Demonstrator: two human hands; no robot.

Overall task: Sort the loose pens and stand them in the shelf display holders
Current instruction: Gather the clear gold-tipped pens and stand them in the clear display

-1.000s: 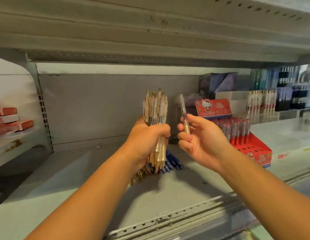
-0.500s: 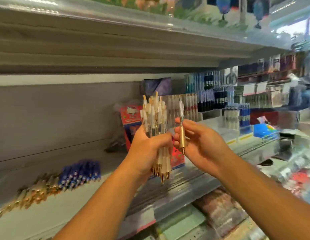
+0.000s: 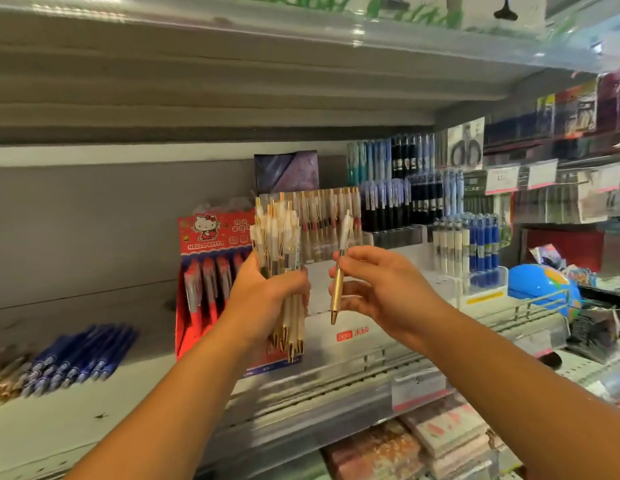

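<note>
I saw the right grip (image 3: 388,292) pinching one gold pen (image 3: 337,292) upright, tip down, just before the matching holder (image 3: 322,237) at the shelf's back (the left grip (image 3: 263,299) clutched the bundle (image 3: 277,237) beside it).

The single pen (image 3: 336,297) is finished in glossy metallic gold with a frosted plastic top. The shelf (image 3: 94,427), left of the red display box (image 3: 211,233) of printed card, is matt-painted metal.
</note>
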